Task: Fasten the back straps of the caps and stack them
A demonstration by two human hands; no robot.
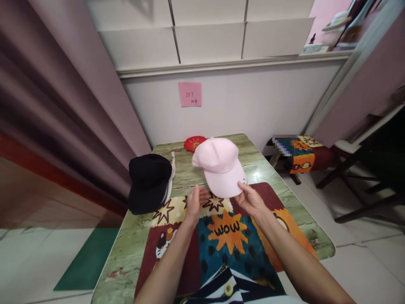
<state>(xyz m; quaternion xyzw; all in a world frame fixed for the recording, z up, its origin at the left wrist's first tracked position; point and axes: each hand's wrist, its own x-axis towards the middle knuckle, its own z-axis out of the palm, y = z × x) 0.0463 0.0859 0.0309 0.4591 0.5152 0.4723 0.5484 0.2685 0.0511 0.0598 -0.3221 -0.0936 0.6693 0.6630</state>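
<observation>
A pale pink baseball cap [220, 158] is held up over the table, its brim toward me. My right hand [249, 199] pinches the brim's right edge between thumb and fingers. Just left of the brim, my left hand [198, 202] has its fingers stretched out and holds nothing; whether its fingertips touch the brim I cannot tell. A black cap [149, 181] lies at the table's left edge, on top of a whitish item [171, 185] that it mostly hides. Below both hands spreads a colourful mat [183, 257] with a "WOW" print.
The green wood-patterned table [114, 257] carries a red dish [193, 143] at its far edge. A pink note [190, 94] is on the wall ahead. Purple curtains [72, 84] hang at left. A low stool with a patterned cover [302, 158] and a dark chair [363, 177] stand at right.
</observation>
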